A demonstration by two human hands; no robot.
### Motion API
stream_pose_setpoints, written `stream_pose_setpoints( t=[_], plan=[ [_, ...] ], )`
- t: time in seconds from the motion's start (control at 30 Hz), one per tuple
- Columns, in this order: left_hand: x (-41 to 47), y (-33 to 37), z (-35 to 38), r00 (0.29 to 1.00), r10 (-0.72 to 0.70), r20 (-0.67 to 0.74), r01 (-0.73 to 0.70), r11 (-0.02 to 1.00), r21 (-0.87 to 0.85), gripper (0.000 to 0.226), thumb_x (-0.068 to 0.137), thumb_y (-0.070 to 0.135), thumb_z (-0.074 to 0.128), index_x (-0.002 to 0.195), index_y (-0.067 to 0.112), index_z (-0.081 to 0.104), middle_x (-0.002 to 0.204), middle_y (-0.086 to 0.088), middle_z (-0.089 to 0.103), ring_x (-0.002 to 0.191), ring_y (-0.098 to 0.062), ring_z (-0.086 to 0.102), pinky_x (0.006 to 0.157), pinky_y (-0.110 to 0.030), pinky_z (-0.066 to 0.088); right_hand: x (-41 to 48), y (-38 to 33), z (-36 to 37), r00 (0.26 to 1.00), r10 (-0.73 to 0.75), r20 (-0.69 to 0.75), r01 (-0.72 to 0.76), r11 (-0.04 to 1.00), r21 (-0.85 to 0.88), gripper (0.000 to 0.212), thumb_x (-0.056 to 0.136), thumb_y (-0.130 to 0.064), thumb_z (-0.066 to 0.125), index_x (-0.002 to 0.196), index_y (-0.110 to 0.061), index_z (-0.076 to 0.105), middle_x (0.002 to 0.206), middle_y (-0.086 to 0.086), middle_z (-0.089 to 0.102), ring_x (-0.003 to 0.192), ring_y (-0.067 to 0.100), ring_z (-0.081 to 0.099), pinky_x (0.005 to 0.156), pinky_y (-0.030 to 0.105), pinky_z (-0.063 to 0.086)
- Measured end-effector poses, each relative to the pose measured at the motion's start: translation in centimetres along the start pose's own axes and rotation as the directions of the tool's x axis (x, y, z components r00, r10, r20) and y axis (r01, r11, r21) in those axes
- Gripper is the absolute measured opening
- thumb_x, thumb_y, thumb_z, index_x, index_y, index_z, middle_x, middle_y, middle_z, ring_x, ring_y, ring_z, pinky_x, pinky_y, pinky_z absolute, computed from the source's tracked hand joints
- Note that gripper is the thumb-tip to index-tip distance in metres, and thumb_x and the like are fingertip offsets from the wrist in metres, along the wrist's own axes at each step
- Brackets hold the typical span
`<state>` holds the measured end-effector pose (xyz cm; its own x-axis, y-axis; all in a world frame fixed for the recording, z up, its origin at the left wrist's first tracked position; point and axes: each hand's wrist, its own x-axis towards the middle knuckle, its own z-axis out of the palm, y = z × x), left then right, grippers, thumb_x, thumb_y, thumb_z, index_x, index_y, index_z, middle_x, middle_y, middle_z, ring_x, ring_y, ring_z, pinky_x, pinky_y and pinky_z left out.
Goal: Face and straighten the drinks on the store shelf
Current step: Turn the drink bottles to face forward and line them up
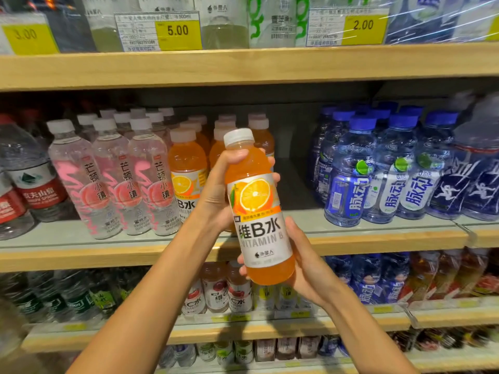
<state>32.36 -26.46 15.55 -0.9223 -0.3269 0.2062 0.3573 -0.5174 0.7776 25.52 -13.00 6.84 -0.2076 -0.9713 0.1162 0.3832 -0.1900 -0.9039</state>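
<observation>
An orange vitamin drink bottle (256, 209) with a white cap is held in front of the middle shelf, slightly tilted, its orange-slice label facing me. My left hand (218, 193) wraps around its upper half from the left. My right hand (299, 260) cups its base from the right. Behind it, more orange bottles (186, 168) stand in rows on the middle shelf (351, 233). A bare patch of shelf (294, 184) lies to the right of those rows.
Pink peach-water bottles (113, 179) stand left of the orange rows, red-labelled water (32, 184) further left. Blue-capped bottles (378, 168) fill the right side. The upper shelf (243, 66) carries yellow price tags. The lower shelves hold several more drinks (226, 290).
</observation>
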Motion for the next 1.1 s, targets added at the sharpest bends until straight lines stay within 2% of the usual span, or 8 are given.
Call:
stream_pose_setpoints(
  t=[0.13,0.3,0.47,0.57,0.67,0.8,0.93,1.1],
  plan=[
    [0.6,0.1,-0.2,0.972,-0.047,0.229,0.093,0.976,-0.198,0.060,0.048,0.024,0.088,0.101,0.010,0.063,0.096,-0.007,0.063,0.078,-0.022,0.065,0.073,-0.032,0.056,0.5,-0.4,0.5,0.986,0.021,0.163,-0.024,1.000,0.018,0.077,0.075,-0.057,0.069,0.130,-0.007,0.051,0.110,0.023,0.065,0.094,0.033,0.066,0.088,0.043,0.054],
    [0.9,-0.4,-0.7,0.941,-0.047,0.336,0.127,0.967,-0.219,0.060,0.052,0.023,0.088,0.104,0.007,0.062,0.095,-0.010,0.064,0.080,-0.023,0.066,0.076,-0.033,0.057,1.0,0.1,0.7,0.999,-0.038,0.036,0.043,0.990,-0.135,0.071,0.061,-0.047,0.084,0.116,-0.009,0.059,0.099,0.021,0.068,0.084,0.032,0.067,0.078,0.043,0.055],
    [1.1,-0.7,-1.9,0.990,-0.055,0.126,0.049,0.997,0.052,0.077,0.051,0.043,0.088,0.115,0.010,0.062,0.111,-0.012,0.069,0.097,-0.024,0.068,0.083,-0.037,0.056,0.7,0.8,0.4,0.980,-0.148,-0.130,0.104,0.949,-0.296,0.047,0.062,-0.039,0.076,0.104,-0.019,0.066,0.098,0.011,0.073,0.088,0.027,0.070,0.073,0.034,0.057],
    [0.7,-0.8,-1.8,0.982,0.105,-0.155,-0.028,0.900,0.435,0.047,0.074,0.056,0.071,0.104,0.021,0.066,0.094,0.001,0.075,0.088,-0.015,0.072,0.068,-0.026,0.057,0.7,0.9,0.4,0.934,-0.262,-0.242,0.149,0.903,-0.402,0.056,0.060,-0.043,0.077,0.108,-0.017,0.062,0.097,0.001,0.074,0.087,0.016,0.071,0.067,0.021,0.054],
    [0.4,-1.3,-0.9,0.948,0.262,-0.179,-0.085,0.754,0.652,0.029,0.094,0.046,0.047,0.104,0.023,0.062,0.088,0.008,0.074,0.084,-0.005,0.070,0.069,-0.017,0.055,0.8,1.3,0.3,0.867,-0.364,-0.342,0.157,0.849,-0.505,0.057,0.062,-0.042,0.078,0.110,-0.020,0.057,0.095,-0.007,0.072,0.085,0.008,0.069,0.064,0.017,0.052],
    [0.1,-2.6,1.4,0.896,0.403,-0.187,-0.186,0.723,0.666,0.025,0.089,0.044,0.055,0.110,0.031,0.055,0.102,0.010,0.068,0.091,0.000,0.067,0.071,-0.017,0.054,0.5,1.7,0.6,0.778,-0.500,-0.380,0.118,0.711,-0.693,0.050,0.064,-0.041,0.074,0.106,-0.031,0.050,0.090,-0.018,0.066,0.079,-0.001,0.064,0.058,0.010,0.047],
    [0.3,-3.4,3.0,0.822,0.514,-0.244,-0.268,0.728,0.631,0.024,0.080,0.034,0.073,0.099,0.026,0.061,0.091,0.006,0.070,0.082,-0.005,0.069,0.067,-0.018,0.055,0.3,2.3,1.3,0.684,-0.594,-0.424,0.033,0.606,-0.795,0.070,0.060,-0.054,0.067,0.121,-0.029,0.043,0.096,-0.011,0.064,0.083,0.003,0.061,0.064,0.018,0.048],
    [0.6,-3.3,3.1,0.822,0.490,-0.290,-0.278,0.790,0.546,0.011,0.080,0.018,0.073,0.087,0.016,0.065,0.078,0.001,0.071,0.072,-0.011,0.069,0.064,-0.023,0.056,-0.1,2.4,1.4,0.696,-0.600,-0.395,0.022,0.568,-0.823,0.070,0.067,-0.053,0.072,0.125,-0.031,0.040,0.105,-0.015,0.062,0.092,0.000,0.061,0.071,0.017,0.050]
  ],
)
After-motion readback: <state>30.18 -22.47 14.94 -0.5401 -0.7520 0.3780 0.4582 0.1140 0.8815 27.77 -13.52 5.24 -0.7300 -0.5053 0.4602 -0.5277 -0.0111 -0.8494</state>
